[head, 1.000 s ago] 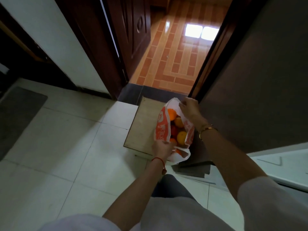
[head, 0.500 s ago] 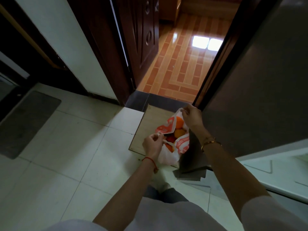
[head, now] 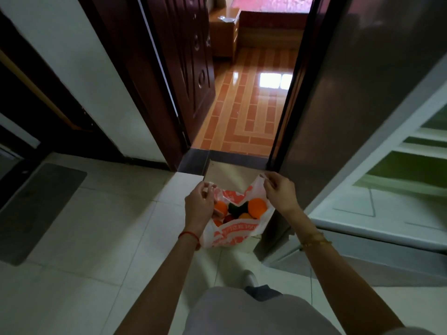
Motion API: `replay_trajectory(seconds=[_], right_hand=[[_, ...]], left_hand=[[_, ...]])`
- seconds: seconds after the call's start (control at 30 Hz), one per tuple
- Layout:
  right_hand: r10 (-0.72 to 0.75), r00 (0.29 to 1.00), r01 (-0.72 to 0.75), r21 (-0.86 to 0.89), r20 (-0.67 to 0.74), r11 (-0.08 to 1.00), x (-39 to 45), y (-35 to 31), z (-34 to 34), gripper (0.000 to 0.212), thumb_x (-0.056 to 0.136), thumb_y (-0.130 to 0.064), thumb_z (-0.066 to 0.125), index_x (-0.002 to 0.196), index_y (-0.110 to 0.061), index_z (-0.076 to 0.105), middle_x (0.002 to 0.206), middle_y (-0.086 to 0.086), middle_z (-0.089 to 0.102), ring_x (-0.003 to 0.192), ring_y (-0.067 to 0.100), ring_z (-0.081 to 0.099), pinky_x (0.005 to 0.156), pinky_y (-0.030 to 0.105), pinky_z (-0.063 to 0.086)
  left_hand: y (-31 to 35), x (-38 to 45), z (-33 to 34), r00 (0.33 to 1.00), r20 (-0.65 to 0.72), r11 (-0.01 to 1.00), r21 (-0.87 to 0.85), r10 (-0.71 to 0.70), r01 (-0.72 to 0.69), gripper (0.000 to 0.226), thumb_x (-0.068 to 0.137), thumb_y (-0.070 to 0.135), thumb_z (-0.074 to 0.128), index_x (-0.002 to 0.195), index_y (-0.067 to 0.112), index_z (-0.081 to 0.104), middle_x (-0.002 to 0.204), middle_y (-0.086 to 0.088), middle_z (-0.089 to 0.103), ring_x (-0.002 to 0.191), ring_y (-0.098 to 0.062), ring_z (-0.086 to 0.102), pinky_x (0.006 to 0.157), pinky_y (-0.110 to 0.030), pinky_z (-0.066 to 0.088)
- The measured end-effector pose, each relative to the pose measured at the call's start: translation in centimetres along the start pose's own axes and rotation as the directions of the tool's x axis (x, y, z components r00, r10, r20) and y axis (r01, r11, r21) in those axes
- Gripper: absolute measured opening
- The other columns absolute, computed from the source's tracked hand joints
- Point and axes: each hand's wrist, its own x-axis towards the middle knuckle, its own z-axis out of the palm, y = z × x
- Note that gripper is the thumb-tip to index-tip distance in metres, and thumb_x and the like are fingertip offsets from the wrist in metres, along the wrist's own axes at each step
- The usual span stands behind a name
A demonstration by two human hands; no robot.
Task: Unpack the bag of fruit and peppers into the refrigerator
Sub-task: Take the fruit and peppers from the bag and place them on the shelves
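Bag [head: 233,232] of fruit and peppers, held open between both hands: left hand [head: 198,205] and right hand [head: 280,194] each pinch a handle. Oranges [head: 257,207] show inside. Refrigerator [head: 396,189] stands open beside the right hand. Risk: a slipped handle would tip fruit onto the floor [head: 96,238].

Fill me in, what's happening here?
A person stands by the open refrigerator, holding a white and orange plastic bag above the floor. The left hand and right hand each pinch one side of its rim and spread it open. Oranges and something dark green show inside. Nothing has been taken out yet.
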Motion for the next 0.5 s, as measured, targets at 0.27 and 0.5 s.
replay_trajectory(seconds=[0.27, 0.5], right_hand=[[-0.012, 0.987, 0.013, 0.005, -0.162, 1.0, -9.4, -2.1, -1.5, 0.027, 0.095, -0.008, 0.052, 0.119, -0.009, 0.065, 0.098, 0.006, 0.071, 0.081, 0.012, 0.062, 0.073, 0.019, 0.05], [-0.008, 0.933, 0.026, 0.045, -0.36, 0.999, -16.0, -5.3, -4.5, 0.029, 0.097, -0.011, 0.051, 0.122, -0.008, 0.064, 0.093, 0.01, 0.072, 0.076, 0.02, 0.067, 0.07, 0.024, 0.056]], left_hand=[[0.6, -5.5, -4.2, 0.978, 0.082, 0.98, 0.05, 0.191, -0.195, 0.03, 0.105, 0.02, 0.044, 0.131, 0.014, 0.056, 0.101, -0.004, 0.062, 0.057, -0.001, 0.063, 0.046, -0.004, 0.043], [2.4, -10.2, -6.6, 0.903, 0.184, 0.919, -0.004, 0.389, -0.395, 0.03, 0.104, 0.015, 0.043, 0.132, 0.016, 0.055, 0.07, 0.003, 0.055, 0.043, -0.004, 0.063, 0.039, -0.014, 0.046]])
